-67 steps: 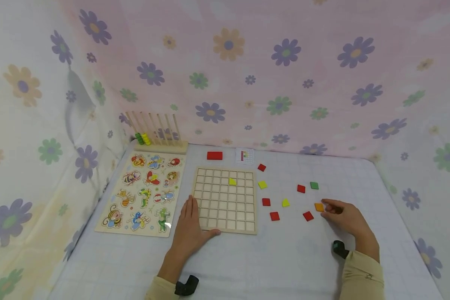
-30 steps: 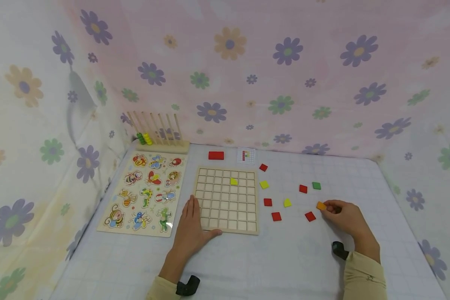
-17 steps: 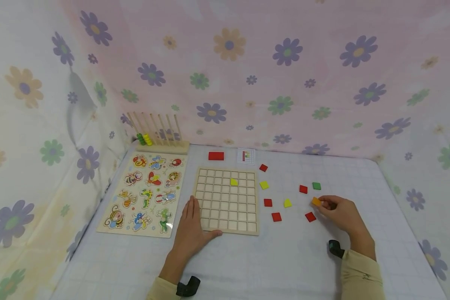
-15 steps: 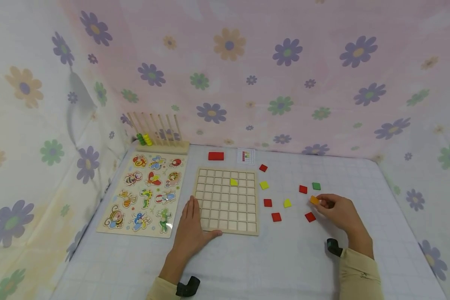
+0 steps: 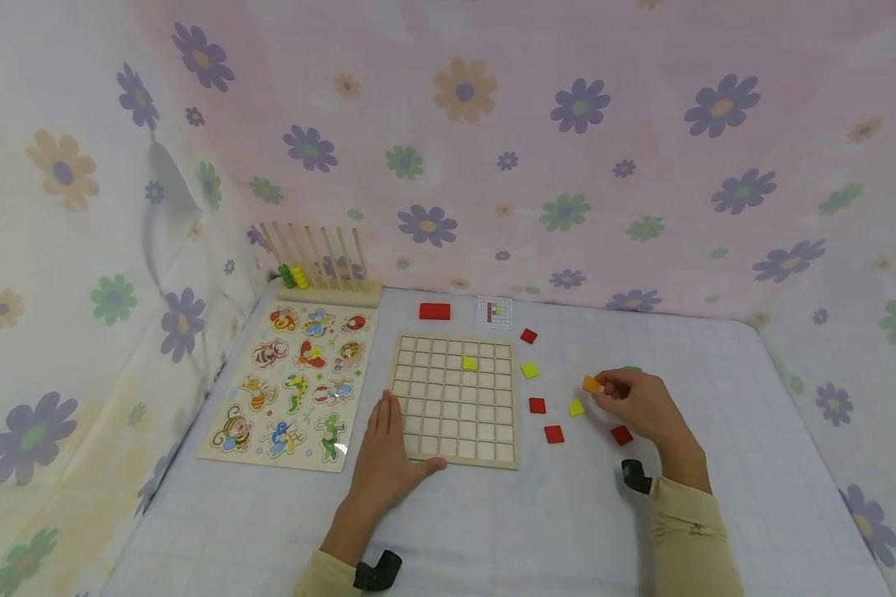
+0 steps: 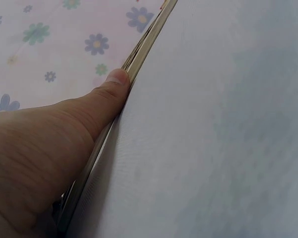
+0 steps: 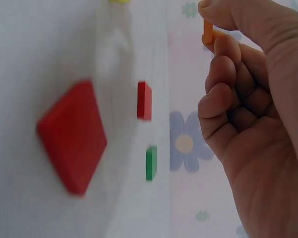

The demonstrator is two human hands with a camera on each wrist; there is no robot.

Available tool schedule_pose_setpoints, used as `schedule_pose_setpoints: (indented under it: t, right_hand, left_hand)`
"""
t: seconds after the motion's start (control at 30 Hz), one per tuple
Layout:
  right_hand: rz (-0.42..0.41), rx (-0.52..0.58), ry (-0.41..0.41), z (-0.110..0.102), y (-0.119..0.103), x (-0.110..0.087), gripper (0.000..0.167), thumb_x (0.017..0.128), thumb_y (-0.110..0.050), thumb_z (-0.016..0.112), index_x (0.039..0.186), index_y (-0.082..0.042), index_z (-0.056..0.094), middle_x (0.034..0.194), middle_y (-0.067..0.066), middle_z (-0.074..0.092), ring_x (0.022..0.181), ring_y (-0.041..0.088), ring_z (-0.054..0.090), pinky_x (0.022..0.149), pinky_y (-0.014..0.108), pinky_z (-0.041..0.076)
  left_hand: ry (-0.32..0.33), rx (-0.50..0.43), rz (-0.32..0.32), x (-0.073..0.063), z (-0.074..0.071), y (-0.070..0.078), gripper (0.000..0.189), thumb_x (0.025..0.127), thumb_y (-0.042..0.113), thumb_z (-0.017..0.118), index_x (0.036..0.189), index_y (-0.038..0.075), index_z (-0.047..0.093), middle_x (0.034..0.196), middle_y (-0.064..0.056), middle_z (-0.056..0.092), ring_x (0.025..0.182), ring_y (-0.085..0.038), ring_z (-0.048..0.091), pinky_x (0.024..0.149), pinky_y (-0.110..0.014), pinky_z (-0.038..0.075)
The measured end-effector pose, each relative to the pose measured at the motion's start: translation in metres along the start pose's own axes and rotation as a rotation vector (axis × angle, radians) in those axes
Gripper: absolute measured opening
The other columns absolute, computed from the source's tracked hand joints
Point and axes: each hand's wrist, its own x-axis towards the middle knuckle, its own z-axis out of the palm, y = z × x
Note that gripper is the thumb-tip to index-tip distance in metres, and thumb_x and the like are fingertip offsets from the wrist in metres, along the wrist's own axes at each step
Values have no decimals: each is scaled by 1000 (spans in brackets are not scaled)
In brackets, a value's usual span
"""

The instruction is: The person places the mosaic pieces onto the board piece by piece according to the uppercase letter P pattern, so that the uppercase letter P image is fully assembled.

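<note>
In the head view my right hand (image 5: 645, 406) pinches an orange square tile (image 5: 591, 384) between thumb and fingertips, raised above the table. The right wrist view shows the tile edge-on, with the other fingers curled inward. My left hand (image 5: 381, 468) lies at the near left corner of a wooden grid board (image 5: 485, 464), fingers straight along its left side. Its thumb (image 6: 102, 101) presses the near edge. One yellow tile (image 5: 469, 363) sits in a cell of the board. A green tile (image 7: 151, 162) and a red tile (image 7: 144, 100) are largely or wholly hidden behind my right hand in the head view.
Right of the board lie several loose tiles, among them red ones (image 5: 554, 434) and yellow ones (image 5: 530, 371). A pattern card (image 5: 494, 313) and a red block (image 5: 435, 312) are behind it. An insect puzzle board (image 5: 269, 423) and a pegged rack (image 5: 343, 293) stand left.
My right hand took hold of the orange tile, lifted it and carried it leftward, over the loose tiles. The left hand has stayed at the board; the head view has shifted slightly.
</note>
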Motion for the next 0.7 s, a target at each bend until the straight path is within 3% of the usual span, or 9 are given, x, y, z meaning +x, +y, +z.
schedule_pose_setpoints:
  t: [0.53,0.7]
  right_hand:
    - [-86,38,-49,25,-62,33,26,91,-20,76,113,-8,74,90,3,65,85,20,56,73,29,50]
    - [-150,69,-54,33,-80,42,21,90,-17,75,109,-8,74,87,2,63,82,19,55,72,30,48]
  left_hand:
    - [31,20,25,-1,3,1,134,70,66,84,161,-5,15,171,-22,10,158,-41,15,125,-53,30]
    - [28,19,15,-1,1,2,134,71,67,83,161,-4,15,172,-21,8,158,-40,14,126,-52,28]
